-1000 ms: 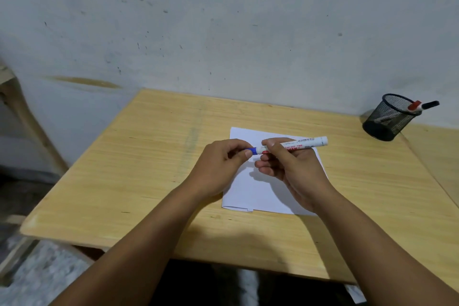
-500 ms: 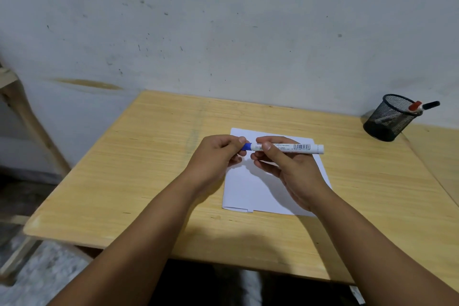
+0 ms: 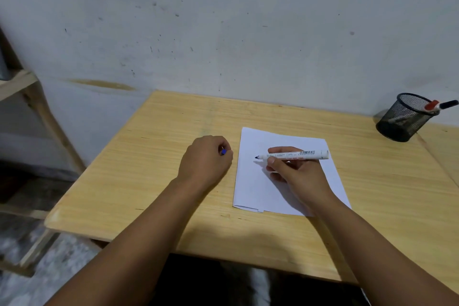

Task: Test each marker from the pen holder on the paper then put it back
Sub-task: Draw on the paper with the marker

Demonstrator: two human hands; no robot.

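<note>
My right hand (image 3: pixel 293 171) grips a white marker (image 3: pixel 295 155) with a blue tip, uncapped, lying nearly level with its tip pointing left just above the white paper (image 3: pixel 253 181). The blue cap (image 3: pixel 223 152) is closed inside my left hand (image 3: pixel 206 159), which rests on the table left of the paper. At the table's far right stands a black mesh pen holder (image 3: pixel 403 117). A red-capped marker (image 3: pixel 432 106) and a black-capped marker (image 3: pixel 448 104) lean out of it.
The wooden table (image 3: pixel 149 169) stands against a stained white wall. A second wooden tabletop (image 3: pixel 444 146) adjoins on the right. A wooden frame (image 3: pixel 27 92) stands at the left, beyond the table's edge.
The cap has come off the marker. My left hand moved left with the cap, off the paper. My right hand stayed over the paper with the bare tip now showing.
</note>
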